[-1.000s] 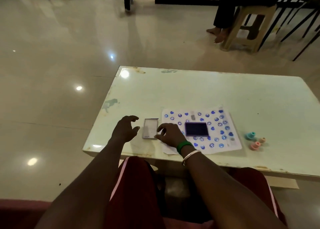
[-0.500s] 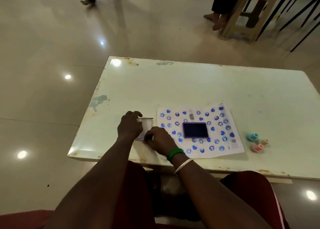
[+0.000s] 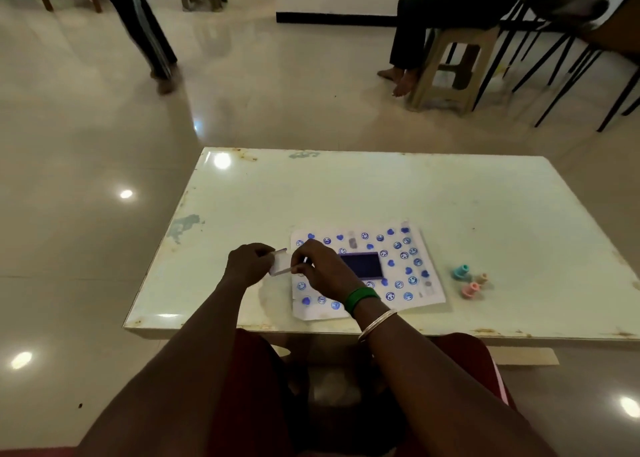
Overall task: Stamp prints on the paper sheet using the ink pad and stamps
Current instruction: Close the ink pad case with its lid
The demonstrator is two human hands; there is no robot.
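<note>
A white paper sheet [image 3: 420,285] covered with blue heart and face prints lies on the pale table [image 3: 381,193]. The open ink pad [image 3: 362,265] with its dark blue surface sits on the sheet. Its clear lid [image 3: 280,265] is lifted off the table and tilted, just left of the sheet; my left hand [image 3: 247,266] grips its left side and my right hand [image 3: 320,273] pinches its right edge. To the right of the sheet stand three small stamps: teal [image 3: 460,271], tan [image 3: 482,278] and pink [image 3: 470,289].
A person sits on a beige stool [image 3: 450,72] beyond the table at the back right, feet on the floor. Another person's legs [image 3: 145,31] cross the shiny tiled floor at the back left. Dark chair legs [image 3: 571,76] stand at the far right.
The lid lay flat on the table a second ago; both my hands closed on it and raised it, and it has moved right toward the ink pad.
</note>
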